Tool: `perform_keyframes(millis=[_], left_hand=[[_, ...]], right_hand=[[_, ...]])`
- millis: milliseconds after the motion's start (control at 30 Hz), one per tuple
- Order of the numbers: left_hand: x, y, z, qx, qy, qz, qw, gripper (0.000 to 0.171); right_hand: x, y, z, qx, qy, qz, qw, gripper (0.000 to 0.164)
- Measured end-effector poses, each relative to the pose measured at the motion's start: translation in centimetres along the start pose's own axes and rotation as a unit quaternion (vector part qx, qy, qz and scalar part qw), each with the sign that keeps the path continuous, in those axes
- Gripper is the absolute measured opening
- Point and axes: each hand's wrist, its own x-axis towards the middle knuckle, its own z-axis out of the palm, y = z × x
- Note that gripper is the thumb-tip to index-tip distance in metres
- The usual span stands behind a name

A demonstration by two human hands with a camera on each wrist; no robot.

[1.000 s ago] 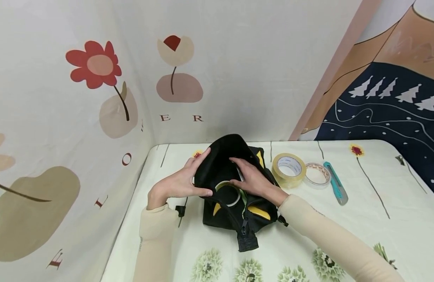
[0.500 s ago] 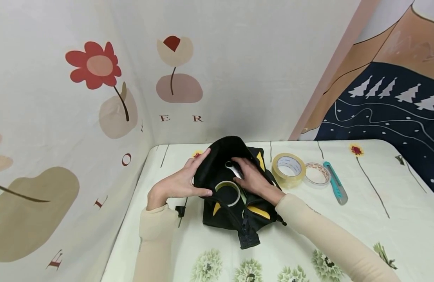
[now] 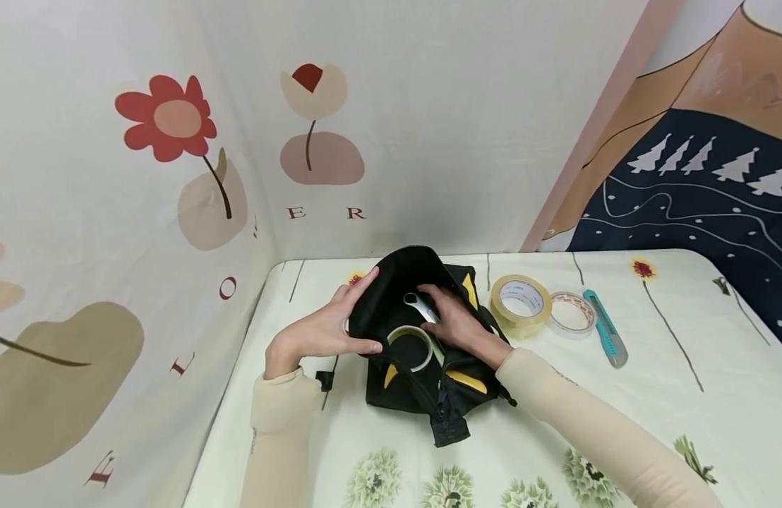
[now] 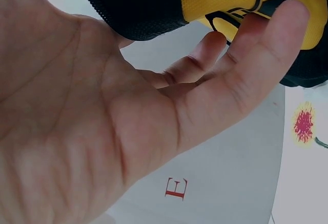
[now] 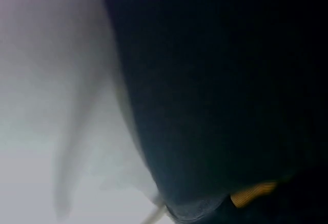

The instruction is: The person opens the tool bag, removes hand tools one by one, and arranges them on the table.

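A black and yellow zippered bag [image 3: 391, 395] stands with its mouth open on the table. My left hand [image 3: 330, 324] holds the left side of its rim, thumb at the front and fingers spread behind; in the left wrist view, these fingers [image 4: 225, 90] lie by the yellow outer cloth. Inside the bag, my right hand [image 3: 457, 321] holds a silver wrench [image 3: 421, 307], whose end with a dark round hole shows between thumb and fingers. A roll of tape [image 3: 423, 361] lies in the bag below it. Dark cloth fills most of the right wrist view, hiding the right hand.
Right of the bag lie a wide roll of clear tape [image 3: 540, 326], a thinner clear tape roll [image 3: 586, 329] and a teal box cutter [image 3: 605, 330]. A printed curtain [image 3: 442, 141] rises behind the table. Black strap ends [image 3: 450, 430] hang at the bag's front.
My right hand has shifted slightly, and the silver wrench's end has come into sight between its fingers. The bag's mouth has dropped slightly. My left hand has stayed in place.
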Motion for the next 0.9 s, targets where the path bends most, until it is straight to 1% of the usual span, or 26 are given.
perform_keyframes(millis=[233, 300, 500, 900], left_hand=[[-0.04, 0.08, -0.02, -0.001, 0.000, 0.003, 1.0000, 0.123], [-0.08, 0.13, -0.07, -0.003, 0.000, -0.001, 1.0000, 0.123], [-0.06, 0.23, -0.02, -0.009, -0.004, 0.002, 1.0000, 0.123], [-0.03, 0.08, 0.01, -0.009, -0.001, 0.004, 0.9999, 0.124]], right_hand=[[0.08, 0.10, -0.06, 0.004, -0.001, -0.001, 1.000, 0.071], [0.13, 0.12, -0.04, 0.008, 0.000, -0.005, 1.000, 0.070], [0.18, 0.17, 0.09, 0.031, 0.005, -0.014, 0.999, 0.068], [-0.14, -0.33, -0.10, 0.040, 0.018, -0.042, 0.998, 0.059]])
